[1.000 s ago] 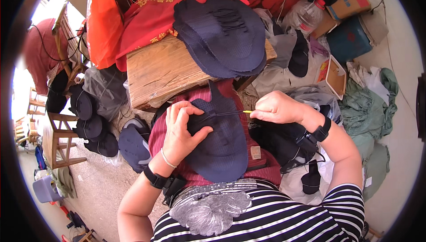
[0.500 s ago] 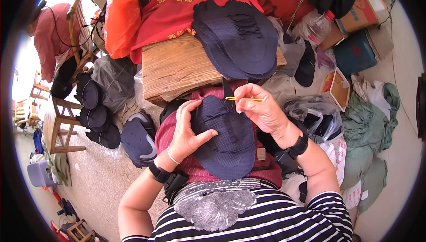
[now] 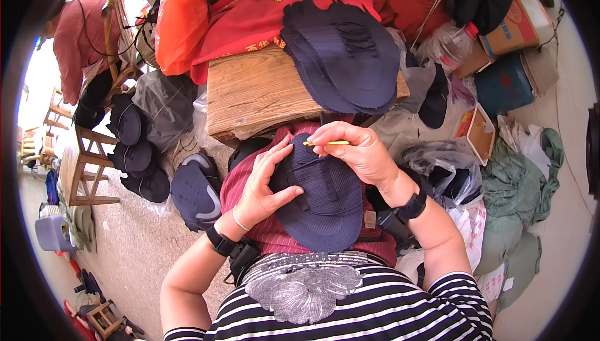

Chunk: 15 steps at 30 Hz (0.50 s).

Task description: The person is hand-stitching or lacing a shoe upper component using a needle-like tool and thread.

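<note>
A navy mesh shoe-shaped piece [image 3: 331, 216], crossed by dark flat straps and a thin cord, lies on the red striped cloth over my lap. My left hand [image 3: 259, 181] grips its left side, the thumb pressed on the straps and the fingers along the far left edge. Pinched in the fingertips of my right hand [image 3: 359, 153] is a thin yellow hook-like tool [image 3: 337, 143]. Its tip points left at the piece's far end. Whether the tip passes through the mesh is too small to tell.
Ahead stands a wooden table [image 3: 250, 91] with a red cloth [image 3: 269, 22] and stacked navy pieces [image 3: 350, 66]. Similar pieces [image 3: 197, 191] lie on the floor at left, by a wooden stool [image 3: 87, 166]. Plastic bags and green cloth [image 3: 519, 178] fill the right. Another person [image 3: 78, 47] is far left.
My right hand has moved a little left and turned, bringing the yellow tool over the piece's far end. My left hand keeps its grip. The whole view has shifted slightly.
</note>
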Each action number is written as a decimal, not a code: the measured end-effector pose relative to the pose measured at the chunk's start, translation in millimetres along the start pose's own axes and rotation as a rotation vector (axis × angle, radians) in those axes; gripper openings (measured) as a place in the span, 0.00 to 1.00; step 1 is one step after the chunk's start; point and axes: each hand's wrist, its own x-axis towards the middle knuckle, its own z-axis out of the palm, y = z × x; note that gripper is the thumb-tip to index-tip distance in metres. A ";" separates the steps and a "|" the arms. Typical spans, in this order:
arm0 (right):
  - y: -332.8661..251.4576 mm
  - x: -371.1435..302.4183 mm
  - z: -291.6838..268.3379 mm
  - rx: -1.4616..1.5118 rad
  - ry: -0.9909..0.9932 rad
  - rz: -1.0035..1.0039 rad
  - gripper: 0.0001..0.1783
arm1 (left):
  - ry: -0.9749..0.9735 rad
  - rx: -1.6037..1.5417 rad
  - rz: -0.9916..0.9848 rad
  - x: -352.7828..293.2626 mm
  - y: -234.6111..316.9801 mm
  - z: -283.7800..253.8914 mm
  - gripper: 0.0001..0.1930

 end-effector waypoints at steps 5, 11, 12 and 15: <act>1.5 7.5 1.1 -0.262 -0.029 -0.275 0.08 | -0.029 -0.005 0.018 2.4 8.6 0.4 0.42; -14.7 -3.2 -32.9 0.505 0.005 0.016 0.12 | -0.059 0.112 0.009 12.0 9.9 5.7 0.46; -15.4 -9.6 -45.6 0.493 0.077 0.086 0.11 | -0.063 0.108 0.011 13.8 8.0 6.8 0.46; -26.4 -28.4 -74.2 0.347 0.252 0.131 0.11 | -0.066 0.084 0.014 14.8 5.1 9.3 0.47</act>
